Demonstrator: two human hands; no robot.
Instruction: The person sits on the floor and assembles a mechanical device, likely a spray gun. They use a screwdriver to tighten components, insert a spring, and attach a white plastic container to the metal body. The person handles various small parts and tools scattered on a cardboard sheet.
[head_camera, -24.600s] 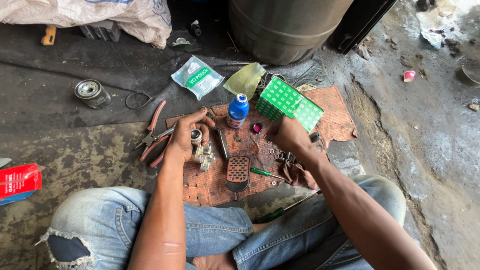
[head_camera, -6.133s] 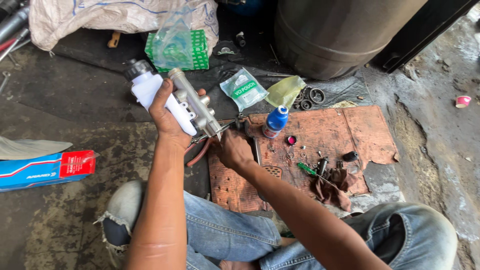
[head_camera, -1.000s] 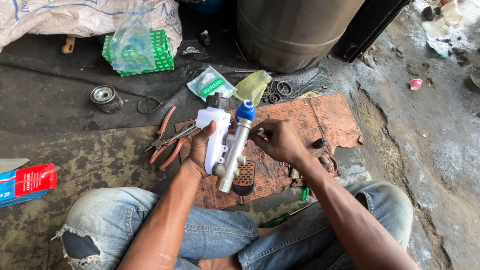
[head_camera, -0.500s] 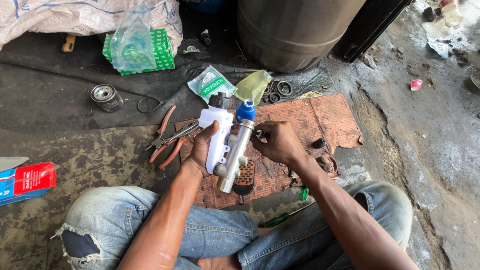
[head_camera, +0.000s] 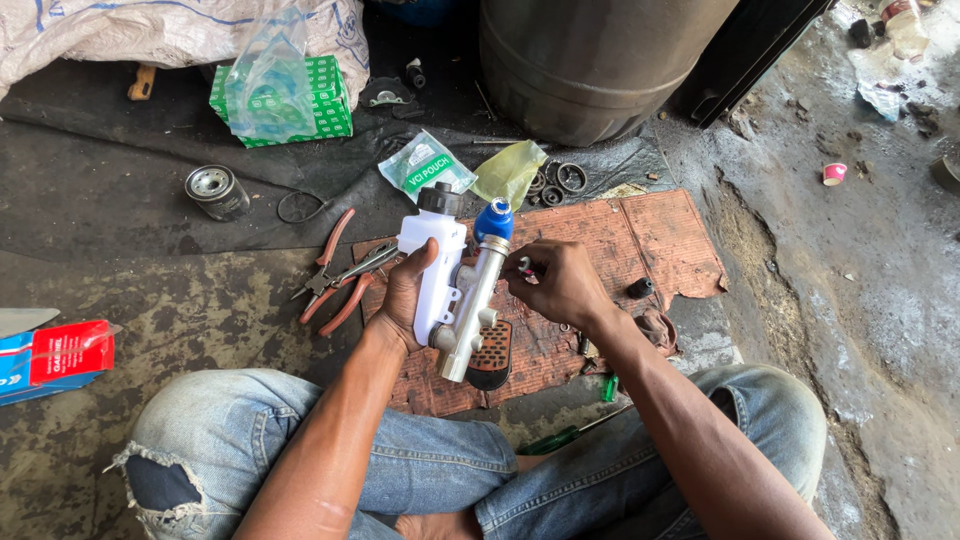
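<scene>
My left hand (head_camera: 405, 295) grips a brake master cylinder (head_camera: 468, 310): a silver metal body with a white plastic reservoir (head_camera: 432, 270) and a black cap on top. It is held upright over a rusty red metal sheet (head_camera: 640, 235). My right hand (head_camera: 560, 280) is right beside the cylinder, pinching a small part (head_camera: 523, 264) between thumb and fingers near the upper end of the body. A blue-capped bottle (head_camera: 493, 220) stands just behind the cylinder.
Red-handled pliers (head_camera: 335, 275) lie left of the sheet. A green box (head_camera: 285, 100) under a plastic bag, a small round filter (head_camera: 212, 190), pouches (head_camera: 430, 170), rings (head_camera: 560, 180) and a large dark drum (head_camera: 590, 60) sit further back. A red and blue box (head_camera: 55, 355) lies at left.
The cylinder has stayed upright in my left hand. My right hand has kept at its upper end with the small part, shifting only slightly.
</scene>
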